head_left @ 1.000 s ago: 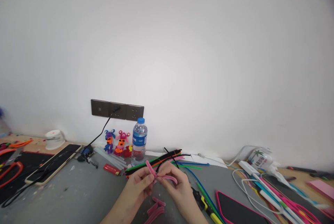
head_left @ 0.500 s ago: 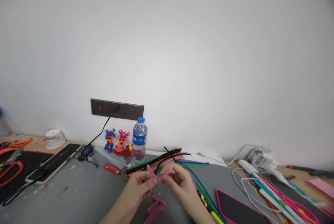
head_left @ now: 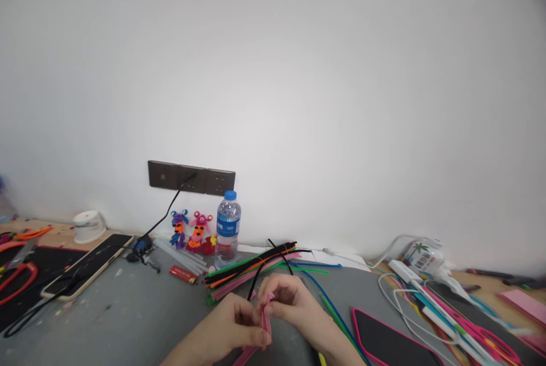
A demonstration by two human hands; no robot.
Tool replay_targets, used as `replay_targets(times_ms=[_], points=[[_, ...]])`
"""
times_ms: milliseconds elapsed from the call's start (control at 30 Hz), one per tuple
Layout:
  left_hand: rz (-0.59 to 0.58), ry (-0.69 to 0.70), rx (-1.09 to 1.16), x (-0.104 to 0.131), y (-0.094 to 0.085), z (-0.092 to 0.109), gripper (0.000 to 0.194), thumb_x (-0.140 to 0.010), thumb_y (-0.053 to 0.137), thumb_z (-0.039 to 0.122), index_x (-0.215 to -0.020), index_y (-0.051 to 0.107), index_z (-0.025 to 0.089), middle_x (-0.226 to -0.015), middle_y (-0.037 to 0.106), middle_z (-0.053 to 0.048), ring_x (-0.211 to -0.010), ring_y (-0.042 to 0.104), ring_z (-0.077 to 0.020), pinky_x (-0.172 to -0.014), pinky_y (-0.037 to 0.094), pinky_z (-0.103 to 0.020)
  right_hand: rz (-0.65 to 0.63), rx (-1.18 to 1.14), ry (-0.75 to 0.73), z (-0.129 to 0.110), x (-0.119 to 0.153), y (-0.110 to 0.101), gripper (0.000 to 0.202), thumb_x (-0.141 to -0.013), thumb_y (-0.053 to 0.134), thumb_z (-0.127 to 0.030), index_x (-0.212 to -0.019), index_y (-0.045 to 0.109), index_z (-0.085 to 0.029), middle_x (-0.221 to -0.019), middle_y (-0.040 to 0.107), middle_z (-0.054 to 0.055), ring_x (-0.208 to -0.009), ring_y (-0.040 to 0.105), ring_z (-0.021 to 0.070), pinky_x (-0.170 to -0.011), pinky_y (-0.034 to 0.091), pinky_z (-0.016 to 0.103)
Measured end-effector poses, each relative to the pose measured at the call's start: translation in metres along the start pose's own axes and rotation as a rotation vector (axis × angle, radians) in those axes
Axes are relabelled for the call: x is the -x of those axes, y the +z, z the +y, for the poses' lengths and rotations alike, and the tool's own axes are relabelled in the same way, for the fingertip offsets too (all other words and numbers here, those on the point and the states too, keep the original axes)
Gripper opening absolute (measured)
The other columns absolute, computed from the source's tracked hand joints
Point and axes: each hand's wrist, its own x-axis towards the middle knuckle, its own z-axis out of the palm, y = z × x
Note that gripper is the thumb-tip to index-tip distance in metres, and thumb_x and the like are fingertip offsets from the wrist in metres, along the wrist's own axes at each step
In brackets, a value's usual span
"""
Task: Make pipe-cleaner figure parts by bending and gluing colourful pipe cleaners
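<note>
Both my hands meet low in the middle of the view over the grey mat (head_left: 140,309). Between them is a bent pink pipe cleaner (head_left: 267,320), standing roughly upright. My left hand (head_left: 241,326) pinches its lower part between thumb and fingers. Just above, my right hand (head_left: 285,300) grips its top end with thumb and forefinger. More pink pipe cleaner (head_left: 246,356) shows under my left hand, mostly hidden. Behind the hands lies a bundle of pipe cleaners (head_left: 256,263) in black, green, orange and pink.
A water bottle (head_left: 228,232) and two small pipe cleaner figures (head_left: 198,232) stand by the wall. Glue sticks (head_left: 183,255) and a red lighter (head_left: 183,274) lie nearby. A pink-edged phone (head_left: 388,337) is at right, another phone (head_left: 89,266) at left, with orange-handled scissors (head_left: 25,281).
The pink piece has turned from spread sideways to upright. My left hand has moved down and right, now covering most of the pink pieces on the mat; my right hand has shifted slightly.
</note>
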Motion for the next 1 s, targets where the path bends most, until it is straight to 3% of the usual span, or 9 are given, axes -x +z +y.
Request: replay_targets(times_ms=[133,300,533,733,1000], points=[[0.061,0.053,-0.02,-0.006,-0.002,-0.002,0.044,-0.057,0.08,0.056,-0.058,0.067,0.014,-0.054,0.051,0.003,-0.052,0.039,-0.0111,-0.052,0.025,-0.023,0.095,0.013,0.025,0.004,-0.003,-0.002,0.025,-0.065,0.083,-0.034,-0.07,0.066,-0.017,-0.067,0.063,-0.001,-0.06,0.057,0.0124,-0.06,0.044,0.023],[0.159,0.207,-0.217,-0.009,0.001,-0.008,0.04,-0.076,0.066,0.054,-0.066,0.066,0.015,-0.06,0.053,0.001,-0.058,0.045,-0.0143,-0.056,0.032,-0.023,0.265,0.03,-0.003,0.01,-0.008,-0.004,0.028,-0.065,0.084,-0.035,-0.071,0.063,-0.016,-0.065,0.06,-0.003,-0.058,0.052,0.01,-0.057,0.041,0.02],[0.168,0.306,-0.341,-0.005,0.006,-0.022,0.047,-0.092,0.045,0.053,-0.072,0.072,0.02,-0.067,0.064,-0.005,-0.069,0.054,-0.0216,-0.072,0.041,-0.027,0.27,0.017,-0.006,0.012,-0.01,-0.001,0.03,-0.065,0.083,-0.038,-0.071,0.064,-0.016,-0.063,0.06,-0.003,-0.057,0.053,0.0112,-0.057,0.042,0.022],[0.227,0.375,-0.634,-0.006,0.003,-0.022,0.039,-0.096,0.04,0.038,-0.076,0.069,0.021,-0.074,0.07,-0.008,-0.07,0.059,-0.0231,-0.066,0.035,-0.027,0.235,0.024,-0.02,0.013,-0.011,0.0,0.031,-0.067,0.082,-0.041,-0.071,0.063,-0.017,-0.063,0.059,-0.002,-0.058,0.056,0.0126,-0.058,0.045,0.023],[0.298,0.398,-0.801,-0.008,0.001,-0.031,0.033,-0.096,0.043,0.029,-0.073,0.067,0.023,-0.07,0.072,-0.009,-0.064,0.062,-0.024,-0.059,0.029,-0.03,0.222,0.019,-0.054,0.023,-0.013,-0.001,0.028,-0.069,0.081,-0.037,-0.071,0.063,-0.016,-0.063,0.06,-0.002,-0.058,0.056,0.0112,-0.057,0.043,0.022]])
